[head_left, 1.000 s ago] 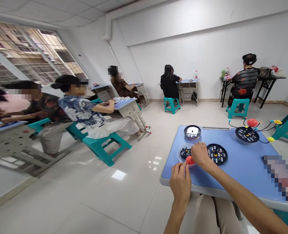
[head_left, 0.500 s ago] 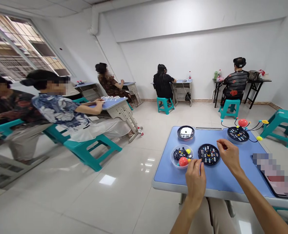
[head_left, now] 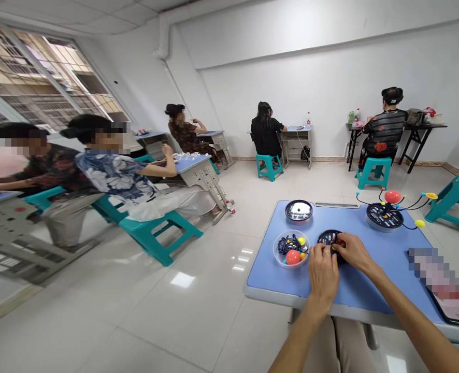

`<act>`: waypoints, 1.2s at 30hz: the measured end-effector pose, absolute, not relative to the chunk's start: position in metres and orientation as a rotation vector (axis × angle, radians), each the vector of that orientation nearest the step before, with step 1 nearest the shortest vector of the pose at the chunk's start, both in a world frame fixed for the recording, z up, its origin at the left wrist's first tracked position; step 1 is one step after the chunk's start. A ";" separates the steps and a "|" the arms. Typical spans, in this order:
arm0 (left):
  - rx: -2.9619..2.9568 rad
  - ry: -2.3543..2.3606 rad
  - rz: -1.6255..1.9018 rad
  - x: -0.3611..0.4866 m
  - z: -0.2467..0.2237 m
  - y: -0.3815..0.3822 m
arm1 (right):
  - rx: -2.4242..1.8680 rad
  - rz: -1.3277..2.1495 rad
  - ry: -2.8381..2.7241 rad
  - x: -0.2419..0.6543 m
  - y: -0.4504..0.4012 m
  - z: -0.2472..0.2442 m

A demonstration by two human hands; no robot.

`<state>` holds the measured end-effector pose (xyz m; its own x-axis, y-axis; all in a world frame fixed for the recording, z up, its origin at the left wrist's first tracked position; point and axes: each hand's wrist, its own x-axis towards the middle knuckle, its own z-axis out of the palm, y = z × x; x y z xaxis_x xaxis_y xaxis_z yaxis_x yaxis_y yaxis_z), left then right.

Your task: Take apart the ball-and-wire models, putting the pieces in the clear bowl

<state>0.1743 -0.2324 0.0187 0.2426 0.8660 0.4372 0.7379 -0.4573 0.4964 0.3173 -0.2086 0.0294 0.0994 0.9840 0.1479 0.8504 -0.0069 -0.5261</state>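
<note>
Step in hand looks like fitting work at the printed black disc on the blue desk, partly under both hands. Left hand: fingers close together at its near-left edge. Right hand: fingertips narrow over its right side. Can't tell what either pinches. Next move probably calls for steadying the disc. Nearby: clear bowl, planet model. Beyond: seated co-workers, teal stool.

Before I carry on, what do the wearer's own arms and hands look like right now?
The left hand and right hand are five-fingered and ungloved. Both forearms are bare as far as they show, with no sleeve, watch, cable or marking visible. Rings are too small to judge.
</note>
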 end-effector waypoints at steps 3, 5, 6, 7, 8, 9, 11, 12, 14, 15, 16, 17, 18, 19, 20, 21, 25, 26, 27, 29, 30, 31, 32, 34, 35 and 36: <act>2.341 1.551 1.073 0.166 0.020 -0.233 | -1.895 0.323 -1.773 0.316 -0.207 0.026; 2.362 1.533 1.031 0.165 0.022 -0.229 | -1.882 0.300 -1.776 0.315 -0.206 0.025; 2.372 1.509 0.996 0.167 0.023 -0.228 | -1.877 0.297 -1.780 0.315 -0.205 0.024; 2.377 1.486 0.959 0.170 0.024 -0.226 | -1.874 0.302 -1.784 0.315 -0.205 0.024; 2.377 1.467 0.926 0.173 0.024 -0.225 | -1.872 0.309 -1.788 0.315 -0.205 0.023; 2.372 1.460 0.896 0.176 0.024 -0.224 | -1.874 0.313 -1.792 0.316 -0.205 0.023; 2.357 1.479 0.849 0.183 0.021 -0.222 | -1.881 0.309 -1.805 0.316 -0.205 0.023; 2.353 1.498 0.831 0.186 0.019 -0.221 | -1.885 0.300 -1.814 0.317 -0.206 0.023; 2.362 1.538 0.801 0.191 0.015 -0.219 | -1.892 0.281 -1.832 0.318 -0.207 0.023; 2.368 1.559 0.785 0.193 0.013 -0.218 | -1.892 0.276 -1.843 0.318 -0.208 0.023; 2.370 1.583 0.769 0.195 0.012 -0.217 | -1.890 0.271 -1.855 0.319 -0.209 0.023; 2.368 1.610 0.752 0.197 0.011 -0.216 | -1.889 0.266 -1.868 0.319 -0.209 0.022; 2.363 1.634 0.736 0.198 0.011 -0.215 | -1.891 0.259 -1.881 0.320 -0.210 0.022; 2.356 1.650 0.722 0.198 0.011 -0.214 | -1.893 0.249 -1.893 0.320 -0.210 0.022; 2.350 1.656 0.714 0.198 0.011 -0.214 | -1.894 0.236 -1.903 0.320 -0.211 0.022; 2.347 1.653 0.712 0.198 0.012 -0.213 | -1.892 0.225 -1.910 0.320 -0.211 0.022; 2.335 1.615 0.749 0.194 0.013 -0.213 | -1.850 0.229 -1.921 0.320 -0.212 0.024; 2.336 1.612 0.757 0.193 0.013 -0.213 | -1.842 0.232 -1.918 0.320 -0.212 0.025; 2.340 1.609 0.761 0.192 0.013 -0.213 | -1.835 0.231 -1.915 0.320 -0.211 0.025; 2.352 1.603 0.753 0.192 0.013 -0.213 | -1.830 0.213 -1.900 0.319 -0.211 0.025; 2.356 1.602 0.744 0.192 0.013 -0.213 | -1.830 0.199 -1.889 0.318 -0.211 0.025; 2.358 1.602 0.734 0.192 0.013 -0.213 | -1.830 0.184 -1.875 0.317 -0.211 0.024; 2.360 1.605 0.724 0.192 0.012 -0.212 | -1.827 0.172 -1.859 0.316 -0.211 0.022; 2.367 1.612 0.710 0.192 0.012 -0.212 | -1.812 0.153 -1.826 0.315 -0.211 0.019; 2.372 1.615 0.706 0.192 0.011 -0.212 | -1.798 0.143 -1.809 0.314 -0.212 0.017; 2.377 1.617 0.703 0.192 0.011 -0.212 | -1.779 0.133 -1.794 0.313 -0.212 0.015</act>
